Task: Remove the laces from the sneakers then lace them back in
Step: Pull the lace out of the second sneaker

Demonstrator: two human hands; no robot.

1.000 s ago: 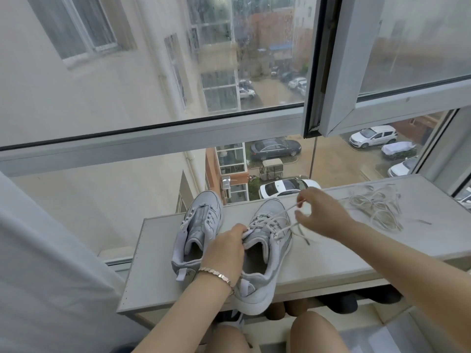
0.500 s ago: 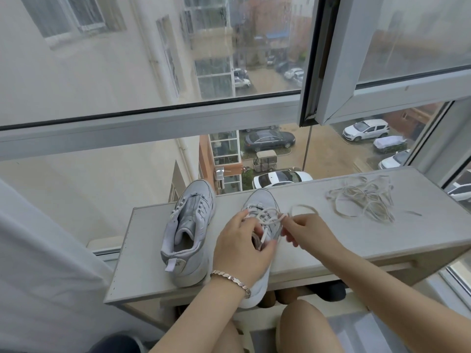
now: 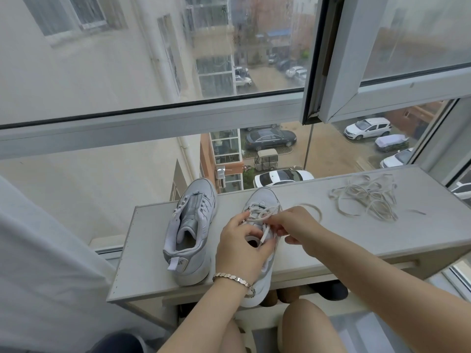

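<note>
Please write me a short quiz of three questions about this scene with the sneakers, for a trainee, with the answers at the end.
1. True or false: the loose lace lies between the two sneakers.
2. The left sneaker and the right sneaker stand on the shelf. Which one are both hands on? A) left B) right C) neither
3. Fill in: the left wrist wears a ____.
Key:
1. False. It lies to the right of both.
2. B. The left hand holds it and the right hand pinches its lace.
3. Bracelet.
</note>
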